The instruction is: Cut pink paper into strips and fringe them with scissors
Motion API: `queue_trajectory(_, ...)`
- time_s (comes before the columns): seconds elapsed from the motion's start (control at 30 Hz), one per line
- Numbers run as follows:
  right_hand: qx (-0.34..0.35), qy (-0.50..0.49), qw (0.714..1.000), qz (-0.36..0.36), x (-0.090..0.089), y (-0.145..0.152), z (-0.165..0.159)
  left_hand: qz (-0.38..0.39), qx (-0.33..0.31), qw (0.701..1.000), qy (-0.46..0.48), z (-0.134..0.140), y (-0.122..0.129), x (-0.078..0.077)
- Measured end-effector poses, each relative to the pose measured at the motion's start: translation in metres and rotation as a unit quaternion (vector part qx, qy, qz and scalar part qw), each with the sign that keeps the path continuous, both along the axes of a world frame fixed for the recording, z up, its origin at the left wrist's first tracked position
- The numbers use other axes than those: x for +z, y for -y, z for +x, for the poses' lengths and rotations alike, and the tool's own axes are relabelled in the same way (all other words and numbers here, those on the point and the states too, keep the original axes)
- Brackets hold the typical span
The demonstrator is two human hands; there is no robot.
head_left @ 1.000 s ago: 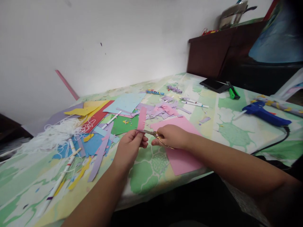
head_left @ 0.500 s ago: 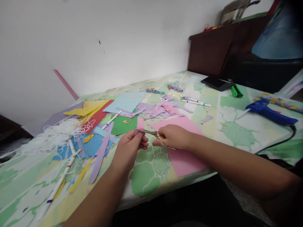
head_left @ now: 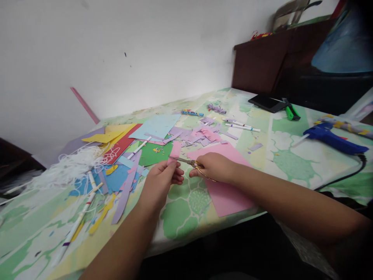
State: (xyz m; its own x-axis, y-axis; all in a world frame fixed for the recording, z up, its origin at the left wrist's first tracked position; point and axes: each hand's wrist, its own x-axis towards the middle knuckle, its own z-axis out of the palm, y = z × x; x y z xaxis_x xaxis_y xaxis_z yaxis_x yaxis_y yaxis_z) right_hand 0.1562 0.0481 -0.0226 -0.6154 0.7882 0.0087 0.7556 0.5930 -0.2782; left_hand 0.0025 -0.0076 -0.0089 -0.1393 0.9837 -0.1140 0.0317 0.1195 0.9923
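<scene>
My left hand (head_left: 163,177) pinches the lower end of a narrow pink paper strip (head_left: 175,149) between thumb and fingers. In my right hand (head_left: 212,167) is a pair of gold-handled scissors (head_left: 188,161), its fingers closed round the loops. The blades point left and lie across the strip, just above my left fingertips. Beneath my right hand and forearm lies a larger pink paper sheet (head_left: 224,198), partly covered by them. A green paper sheet (head_left: 153,154) lies just beyond my left hand.
White string (head_left: 78,167) is heaped at the left near coloured sheets, scraps and markers (head_left: 78,221). Purple and pink fringed scraps (head_left: 208,134) lie beyond my hands. A blue glue gun (head_left: 335,140), a green-handled cutter (head_left: 292,112) and a black phone (head_left: 267,103) are at the right.
More of the pink strip shows above the blades than before. Both hands stay in nearly the same place, and the whole view has shifted slightly.
</scene>
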Motion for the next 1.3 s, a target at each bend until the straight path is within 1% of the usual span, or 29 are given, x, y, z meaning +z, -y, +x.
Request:
queue_trajectory(0.2,0.01,0.0,1.0,-0.003,-0.0004,0.0006,0.0022,0.001,0.013,1.0,0.018,0.0012,-0.0006,-0.0009)
queue_trajectory(0.37,0.017,0.012,1.0,0.012,0.0005,0.002,0.0008,0.016,-0.017,1.0,0.021,0.0003,-0.0023,-0.0057)
queue_trajectory(0.43,0.016,0.012,1.0,0.014,0.0012,0.0021,0.0002,0.017,-0.02,0.999,0.025,0.0002,-0.0025,-0.0064)
queue_trajectory(0.63,0.026,-0.004,1.0,0.002,0.0003,0.0003,0.0001,0.016,-0.016,0.999,0.037,0.0004,-0.0021,-0.0033)
queue_trajectory(0.83,0.025,-0.008,1.0,0.006,-0.0027,-0.002,0.0015,-0.001,-0.019,0.999,0.03,-0.0005,-0.0008,-0.0003)
queue_trajectory(1.1,0.031,-0.007,0.999,0.015,0.0008,0.0029,0.0025,0.017,-0.005,0.998,0.058,-0.0016,-0.001,-0.0012)
queue_trajectory(1.3,0.03,0.002,0.999,0.019,0.002,0.0034,0.0016,-0.004,-0.014,0.999,0.029,0.0015,-0.0018,-0.0023)
